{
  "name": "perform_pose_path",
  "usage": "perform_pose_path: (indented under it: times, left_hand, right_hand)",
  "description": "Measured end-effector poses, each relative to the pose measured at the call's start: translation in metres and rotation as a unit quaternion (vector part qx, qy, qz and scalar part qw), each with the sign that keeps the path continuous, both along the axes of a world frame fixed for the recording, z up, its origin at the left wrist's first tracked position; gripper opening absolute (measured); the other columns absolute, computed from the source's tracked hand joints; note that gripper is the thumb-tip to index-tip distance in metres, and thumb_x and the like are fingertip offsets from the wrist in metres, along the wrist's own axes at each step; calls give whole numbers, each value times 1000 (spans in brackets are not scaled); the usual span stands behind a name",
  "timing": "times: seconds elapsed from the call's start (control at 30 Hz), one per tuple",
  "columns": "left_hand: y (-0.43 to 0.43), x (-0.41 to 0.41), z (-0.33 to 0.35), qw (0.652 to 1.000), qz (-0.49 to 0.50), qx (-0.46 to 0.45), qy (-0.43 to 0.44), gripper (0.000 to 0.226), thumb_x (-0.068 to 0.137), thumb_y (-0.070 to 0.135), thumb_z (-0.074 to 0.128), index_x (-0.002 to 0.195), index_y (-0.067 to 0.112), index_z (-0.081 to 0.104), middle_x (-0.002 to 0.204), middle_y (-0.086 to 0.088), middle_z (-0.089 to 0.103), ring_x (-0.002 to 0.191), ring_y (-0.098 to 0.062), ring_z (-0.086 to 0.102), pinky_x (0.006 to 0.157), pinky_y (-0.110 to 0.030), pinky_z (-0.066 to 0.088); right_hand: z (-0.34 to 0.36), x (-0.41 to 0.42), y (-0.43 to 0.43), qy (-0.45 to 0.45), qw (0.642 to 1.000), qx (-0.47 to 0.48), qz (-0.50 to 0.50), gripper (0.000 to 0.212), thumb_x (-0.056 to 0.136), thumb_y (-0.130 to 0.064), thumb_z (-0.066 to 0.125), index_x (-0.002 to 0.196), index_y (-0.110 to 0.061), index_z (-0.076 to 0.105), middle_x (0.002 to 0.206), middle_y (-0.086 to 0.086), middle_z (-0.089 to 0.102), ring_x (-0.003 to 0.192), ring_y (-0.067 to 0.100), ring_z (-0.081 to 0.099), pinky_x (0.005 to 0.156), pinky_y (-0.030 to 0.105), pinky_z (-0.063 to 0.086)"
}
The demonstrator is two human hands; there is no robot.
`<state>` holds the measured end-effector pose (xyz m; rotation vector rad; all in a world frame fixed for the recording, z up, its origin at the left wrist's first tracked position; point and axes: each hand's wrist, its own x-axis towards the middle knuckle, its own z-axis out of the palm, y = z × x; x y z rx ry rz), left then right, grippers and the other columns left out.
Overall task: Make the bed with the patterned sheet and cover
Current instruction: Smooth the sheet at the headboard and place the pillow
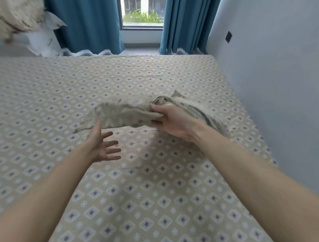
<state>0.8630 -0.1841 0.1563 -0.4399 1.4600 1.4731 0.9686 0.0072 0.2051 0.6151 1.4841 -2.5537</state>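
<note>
A beige sheet (27, 103) with a diamond pattern lies spread over the whole bed. Above its middle hangs a folded piece of the same patterned fabric (120, 114), lifted off the bed. My right hand (172, 122) grips the right end of this folded fabric, thumb on top. My left hand (103, 143) is just below and left of the fabric's left end, palm up, fingers spread and straight, holding nothing. A trailing end of the fabric drapes down behind my right wrist.
A pile of bedding and pillows (14, 16) sits at the bed's far left. Blue curtains (85, 18) frame a window (143, 3) beyond the bed. A grey wall (282, 61) runs close along the bed's right side.
</note>
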Motion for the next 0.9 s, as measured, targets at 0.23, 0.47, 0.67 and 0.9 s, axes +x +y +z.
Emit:
perform_pose_path:
  times: [0.23,0.47,0.67,0.9]
  left_hand:
    - [-157,-9,14,993,100,30,-61,77,75,75,48,115,10,60,110,-20,64,107,-39,57,93,-54,44]
    - [-303,-11,35,989,43,-135,43,19,95,0,40,83,1,56,60,-8,64,50,-17,63,41,-22,50]
    - [-388,-35,47,972,44,-196,123,8,94,9,50,96,10,58,76,-4,65,65,-16,59,53,-24,53]
    - [-416,-18,1,930,73,-288,215,30,96,8,42,122,16,57,126,-4,49,96,-23,55,82,-33,40]
  right_hand:
    - [1,-14,-200,-72,968,-2,239,23,99,-14,42,114,-11,59,103,-2,60,90,6,56,84,16,44]
    - [-2,-30,-341,-94,934,-20,344,36,99,-13,45,134,-7,47,127,5,53,119,18,48,114,34,31]
    - [-14,-43,-422,-117,919,-184,329,22,100,-13,42,115,-13,58,107,-1,67,105,11,58,105,31,38]
    - [-77,-29,-436,-249,918,16,308,24,98,-20,49,118,-12,59,116,0,55,109,18,54,95,32,46]
